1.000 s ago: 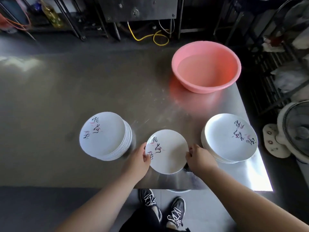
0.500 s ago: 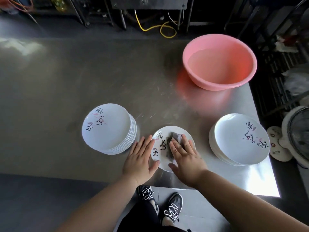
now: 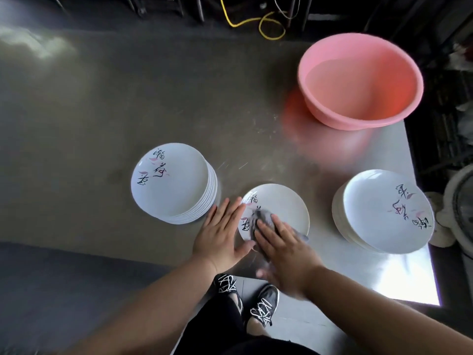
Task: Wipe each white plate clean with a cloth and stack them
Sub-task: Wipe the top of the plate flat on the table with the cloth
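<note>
Mid-wipe on middle plate: right hand flat on grey cloth, left hand flat, steadying rim. Apparently wiped stack left, unwiped stack right.

Steel table; yellow cable behind; dim room

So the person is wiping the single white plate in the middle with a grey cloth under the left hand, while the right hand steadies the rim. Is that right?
Not quite: the hands are swapped. In the head view the right hand presses the grey cloth onto the single white plate, while the left hand lies flat at its rim. The rest is right.
</note>
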`<state>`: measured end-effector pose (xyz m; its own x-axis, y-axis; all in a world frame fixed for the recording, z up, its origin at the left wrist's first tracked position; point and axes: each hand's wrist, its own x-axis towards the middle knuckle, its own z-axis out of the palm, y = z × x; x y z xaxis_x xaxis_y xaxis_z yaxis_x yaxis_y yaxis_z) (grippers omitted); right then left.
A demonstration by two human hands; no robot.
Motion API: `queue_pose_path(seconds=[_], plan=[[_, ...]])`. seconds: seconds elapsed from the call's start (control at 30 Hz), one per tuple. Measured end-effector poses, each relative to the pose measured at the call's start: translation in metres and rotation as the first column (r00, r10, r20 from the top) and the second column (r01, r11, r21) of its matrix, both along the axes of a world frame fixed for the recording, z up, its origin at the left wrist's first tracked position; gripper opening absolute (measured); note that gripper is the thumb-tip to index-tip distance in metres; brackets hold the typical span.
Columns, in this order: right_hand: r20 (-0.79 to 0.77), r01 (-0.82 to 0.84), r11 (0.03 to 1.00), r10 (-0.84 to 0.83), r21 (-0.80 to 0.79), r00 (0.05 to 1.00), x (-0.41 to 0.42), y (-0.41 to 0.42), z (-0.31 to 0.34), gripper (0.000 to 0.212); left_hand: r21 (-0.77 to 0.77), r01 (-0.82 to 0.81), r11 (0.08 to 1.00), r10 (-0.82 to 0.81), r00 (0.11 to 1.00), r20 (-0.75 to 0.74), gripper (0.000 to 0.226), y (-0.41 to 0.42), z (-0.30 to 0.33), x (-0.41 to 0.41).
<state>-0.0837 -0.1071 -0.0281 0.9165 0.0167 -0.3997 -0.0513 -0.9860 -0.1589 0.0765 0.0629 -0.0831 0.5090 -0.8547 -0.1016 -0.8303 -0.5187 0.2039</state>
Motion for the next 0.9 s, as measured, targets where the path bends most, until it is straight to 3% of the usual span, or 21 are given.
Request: queue_pose_path(seconds=[0.1,0.23,0.3,0.43,0.53,0.73,0.9], plan=[[-0.001,-0.036,0.998,0.036,-0.047,0.999,-0.002,-0.006,0.002,0.089,-0.01,-0.002,1.0,0.002,1.0,0.004,0.091,-0.001,-0.001,0.001],[-0.08,0.227,0.967,-0.237,-0.115,0.968,0.033,-0.029,0.003,0.094,-0.031,-0.009,0.999,0.01,1.0,0.008,0.093,-0.001,-0.002,-0.001],[-0.078,0.264,0.961,-0.271,-0.088,0.96,0.03,-0.025,0.001,0.096,-0.033,-0.008,0.999,0.009,1.0,0.017,0.094,0.0,-0.002,-0.002],[-0.056,0.024,0.998,-0.027,-0.054,0.998,-0.019,0.003,0.004,0.098,-0.024,-0.008,1.0,0.008,1.0,0.025,0.094,-0.001,-0.002,-0.001],[-0.036,-0.043,0.997,0.041,-0.068,0.999,-0.021,-0.007,0.004,0.092,-0.022,-0.009,1.0,0.01,0.999,0.033,0.093,-0.002,-0.002,-0.001],[-0.103,0.253,0.963,-0.262,-0.097,0.959,0.023,-0.037,-0.002,0.096,-0.064,-0.013,0.998,0.015,0.999,0.044,0.092,-0.001,-0.004,-0.001],[-0.075,0.079,0.997,-0.079,-0.01,0.994,-0.03,0.011,0.004,0.1,-0.035,-0.012,0.999,0.014,0.998,0.059,0.095,-0.001,-0.007,0.001]])
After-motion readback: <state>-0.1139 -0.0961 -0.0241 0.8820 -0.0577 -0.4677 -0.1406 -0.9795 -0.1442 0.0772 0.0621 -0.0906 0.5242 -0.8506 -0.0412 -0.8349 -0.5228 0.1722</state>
